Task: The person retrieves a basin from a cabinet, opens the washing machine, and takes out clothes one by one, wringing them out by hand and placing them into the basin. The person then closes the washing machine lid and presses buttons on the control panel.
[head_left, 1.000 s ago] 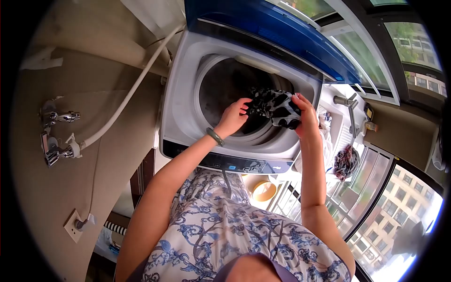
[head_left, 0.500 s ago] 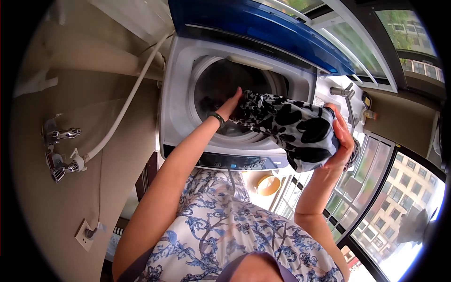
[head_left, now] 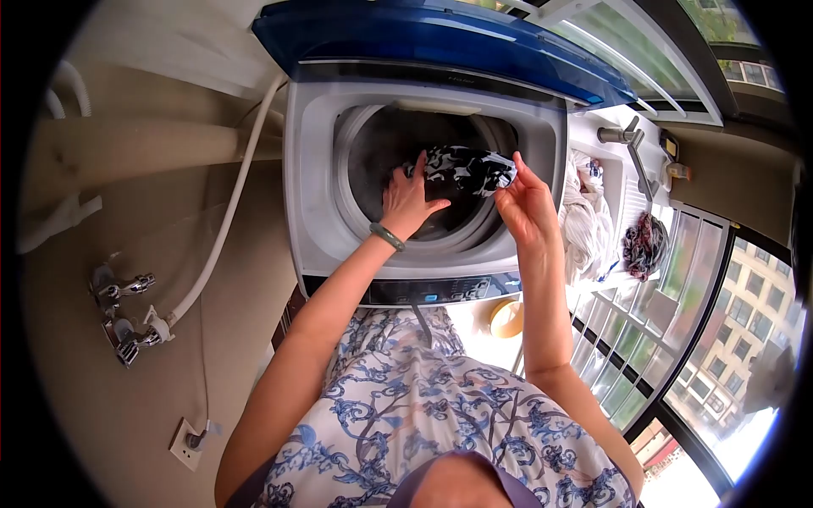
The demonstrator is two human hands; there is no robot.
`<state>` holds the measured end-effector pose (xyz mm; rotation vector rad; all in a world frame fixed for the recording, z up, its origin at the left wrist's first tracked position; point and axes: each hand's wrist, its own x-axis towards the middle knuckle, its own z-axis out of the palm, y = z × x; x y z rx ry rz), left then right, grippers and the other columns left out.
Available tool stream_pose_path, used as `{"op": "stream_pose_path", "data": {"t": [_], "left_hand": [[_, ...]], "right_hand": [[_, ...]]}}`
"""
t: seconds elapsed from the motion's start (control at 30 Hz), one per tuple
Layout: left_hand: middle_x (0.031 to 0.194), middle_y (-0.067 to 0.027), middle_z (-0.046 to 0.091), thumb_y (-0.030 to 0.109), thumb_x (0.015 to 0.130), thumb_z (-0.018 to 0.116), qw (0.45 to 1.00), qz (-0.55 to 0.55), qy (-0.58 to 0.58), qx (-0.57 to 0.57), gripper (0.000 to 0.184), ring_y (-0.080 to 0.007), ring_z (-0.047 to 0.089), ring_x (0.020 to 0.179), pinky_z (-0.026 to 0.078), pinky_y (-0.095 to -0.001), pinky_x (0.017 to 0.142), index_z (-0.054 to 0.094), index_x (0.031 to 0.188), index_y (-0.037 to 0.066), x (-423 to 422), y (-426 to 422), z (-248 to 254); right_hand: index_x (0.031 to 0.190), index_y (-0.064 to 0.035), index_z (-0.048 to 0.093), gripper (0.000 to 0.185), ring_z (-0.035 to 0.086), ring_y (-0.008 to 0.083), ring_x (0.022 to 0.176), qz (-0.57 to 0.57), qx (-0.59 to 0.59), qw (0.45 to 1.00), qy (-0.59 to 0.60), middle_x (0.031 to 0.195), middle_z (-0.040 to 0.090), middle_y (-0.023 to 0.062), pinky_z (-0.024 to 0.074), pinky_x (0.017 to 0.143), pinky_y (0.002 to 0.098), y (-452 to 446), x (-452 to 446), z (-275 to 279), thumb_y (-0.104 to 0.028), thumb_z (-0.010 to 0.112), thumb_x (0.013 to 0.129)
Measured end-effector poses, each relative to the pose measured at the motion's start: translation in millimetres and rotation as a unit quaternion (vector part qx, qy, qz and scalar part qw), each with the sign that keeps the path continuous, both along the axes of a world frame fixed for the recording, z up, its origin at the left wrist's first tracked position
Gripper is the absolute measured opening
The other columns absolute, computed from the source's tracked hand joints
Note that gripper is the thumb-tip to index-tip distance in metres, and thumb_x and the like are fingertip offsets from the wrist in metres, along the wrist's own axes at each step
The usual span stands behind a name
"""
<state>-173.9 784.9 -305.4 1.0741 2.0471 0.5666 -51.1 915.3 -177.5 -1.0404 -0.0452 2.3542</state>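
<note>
A black-and-white patterned cloth (head_left: 467,169) is stretched over the open drum of a top-loading washing machine (head_left: 318,245). My right hand (head_left: 527,201) pinches the cloth's right end between thumb and fingers, near the drum's right rim. Over the left part of the drum, my left hand (head_left: 406,199) has its fingers spread beside the cloth's left end, its fingertips near the fabric. A bracelet (head_left: 387,236) circles my left wrist. The inside of the drum is dark, and what lies in it is hard to make out.
The blue lid (head_left: 440,46) stands raised behind the drum. At right are a sink with white clothes (head_left: 586,224), a faucet (head_left: 622,135) and a dark bundled cloth (head_left: 646,245). A yellow bowl (head_left: 506,319) sits below. A hose (head_left: 233,199) runs along the left wall.
The cloth, stretched out to the right half a second ago, is back over the drum and bunched smaller. My right hand has moved left with it, and my left hand's fingers have spread.
</note>
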Motion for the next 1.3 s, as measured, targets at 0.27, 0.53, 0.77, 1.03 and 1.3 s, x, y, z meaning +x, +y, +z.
{"op": "stream_pose_path", "data": {"t": [0.27, 0.53, 0.77, 1.03, 1.3], "left_hand": [[0.116, -0.0089, 0.060, 0.017, 0.088, 0.057, 0.860, 0.207, -0.438, 0.161, 0.041, -0.0244, 0.055, 0.110, 0.043, -0.0337, 0.089, 0.049, 0.125, 0.005, -18.4, 11.3, -52.9], [0.129, -0.0051, 0.052, 0.054, 0.095, 0.034, 0.605, 0.268, -0.737, 0.136, 0.060, -0.0207, 0.051, 0.117, 0.041, -0.0368, 0.099, 0.042, 0.134, 0.010, -9.6, 6.0, -29.7], [0.127, -0.0062, 0.055, 0.047, 0.098, 0.038, 0.711, 0.264, -0.639, 0.129, 0.055, -0.0188, 0.051, 0.118, 0.038, -0.0359, 0.101, 0.047, 0.129, 0.003, -27.0, -24.9, -30.2], [0.094, -0.0015, 0.059, 0.040, 0.095, 0.050, 0.903, 0.284, -0.289, 0.139, 0.042, -0.0101, 0.053, 0.088, 0.042, -0.0250, 0.079, 0.055, 0.109, 0.001, -35.1, -23.7, -27.1], [0.107, -0.0061, 0.060, 0.005, 0.089, 0.057, 0.781, 0.334, -0.499, 0.174, 0.026, -0.0121, 0.058, 0.094, 0.048, -0.0270, 0.079, 0.053, 0.114, 0.001, -12.2, -0.8, -19.7]], "right_hand": [[0.106, 0.0065, 0.049, 0.019, 0.063, 0.0221, 0.087, 0.030, 0.116, 0.992, 0.045, 0.089, 0.062, 0.0124, 0.0550, 0.079, 0.0329, 41.0, -3.8, -37.6, -0.005, 0.053, 0.091], [0.146, -0.0029, 0.017, 0.095, 0.038, 0.0215, 0.127, 0.339, 0.221, 0.905, -0.131, 0.139, 0.041, 0.0111, 0.0247, 0.105, 0.0430, 9.4, 1.5, -138.8, -0.048, 0.067, 0.080], [0.099, 0.0027, 0.067, 0.022, 0.057, 0.0082, 0.081, 0.237, 0.307, 0.900, -0.201, 0.090, 0.066, 0.0024, 0.0444, 0.075, 0.0215, -6.4, 3.0, -139.9, -0.016, 0.059, 0.091], [0.091, 0.0001, 0.065, 0.014, 0.052, 0.0063, 0.079, 0.243, 0.465, 0.825, -0.210, 0.085, 0.063, -0.0001, 0.0409, 0.072, 0.0209, -12.0, 12.9, -91.7, -0.011, 0.057, 0.091], [0.100, -0.0003, 0.051, 0.022, 0.047, 0.0060, 0.066, 0.270, 0.484, 0.755, -0.350, 0.065, 0.049, -0.0021, 0.0394, 0.062, 0.0219, -9.9, 35.8, -83.7, -0.009, 0.065, 0.084]]}}
